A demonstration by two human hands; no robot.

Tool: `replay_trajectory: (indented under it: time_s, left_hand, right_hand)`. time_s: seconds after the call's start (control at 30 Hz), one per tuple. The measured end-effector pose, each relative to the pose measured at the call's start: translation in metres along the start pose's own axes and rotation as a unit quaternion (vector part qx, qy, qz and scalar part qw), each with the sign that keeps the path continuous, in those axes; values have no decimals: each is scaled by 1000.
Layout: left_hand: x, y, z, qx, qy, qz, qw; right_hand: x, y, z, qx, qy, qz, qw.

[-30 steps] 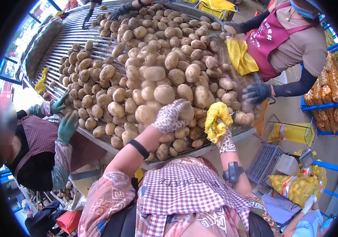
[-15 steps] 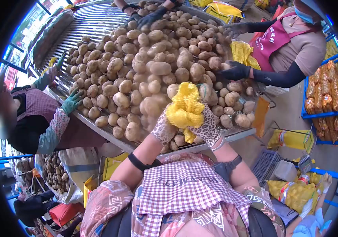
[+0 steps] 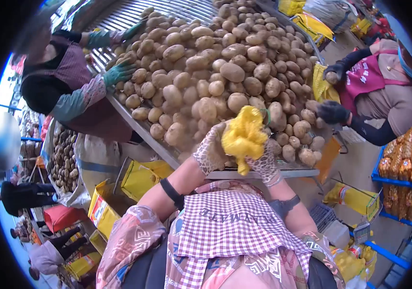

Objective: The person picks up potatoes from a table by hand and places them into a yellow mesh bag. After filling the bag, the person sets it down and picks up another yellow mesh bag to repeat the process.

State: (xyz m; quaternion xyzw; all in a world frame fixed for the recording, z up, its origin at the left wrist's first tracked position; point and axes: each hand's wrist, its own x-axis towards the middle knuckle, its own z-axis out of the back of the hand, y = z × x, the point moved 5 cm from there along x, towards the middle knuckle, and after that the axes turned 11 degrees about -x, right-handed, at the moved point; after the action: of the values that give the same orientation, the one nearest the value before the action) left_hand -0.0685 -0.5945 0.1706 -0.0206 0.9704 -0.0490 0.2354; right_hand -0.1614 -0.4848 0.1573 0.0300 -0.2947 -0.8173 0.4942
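In front of my body, over the near edge of the potato heap, a bunched yellow mesh bag (image 3: 245, 137) is held up between both hands. My left hand (image 3: 212, 150), in a white leopard-print glove, grips it from the left. My right hand (image 3: 264, 161), gloved the same way, closes on it from the right. The crumpled mesh hides most of my fingers. Potatoes (image 3: 232, 72) lie piled just beyond, and a large one (image 3: 277, 115) with a thin green loop beside it sits close to my right hand.
The potatoes rest on a metal slatted table (image 3: 167, 12) with a raised rim. A person in teal gloves (image 3: 119, 72) reaches in from the left. At right, a person in dark gloves (image 3: 333, 113) holds a potato by a yellow mesh bag (image 3: 322, 84). Yellow bag-lined frames (image 3: 143, 178) stand nearby.
My view has swung, so the heap and the people sit differently in it. Both my hands still hold the bunched mesh bag. The person at right now has a potato near their bag.
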Motion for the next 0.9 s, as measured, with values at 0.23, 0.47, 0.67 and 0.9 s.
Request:
replay_trajectory:
  time_s: [0.23,0.47,0.67,0.9]
  left_hand:
    - [-141,-51,119,-147,-106,-288,940]
    - [-244,-72,298,-57,-447,-431,782]
    - [-145,-96,98,709,-401,-384,436]
    - [-71,-115,85,656,-277,-337,616]
  right_hand:
    - [-71,-79,-27,578,-20,-417,701]
    - [-71,-99,-49,605,59,-462,646]
    - [-73,-94,-50,604,59,-462,647]
    - [-47,-55,-7,539,-14,-408,737]
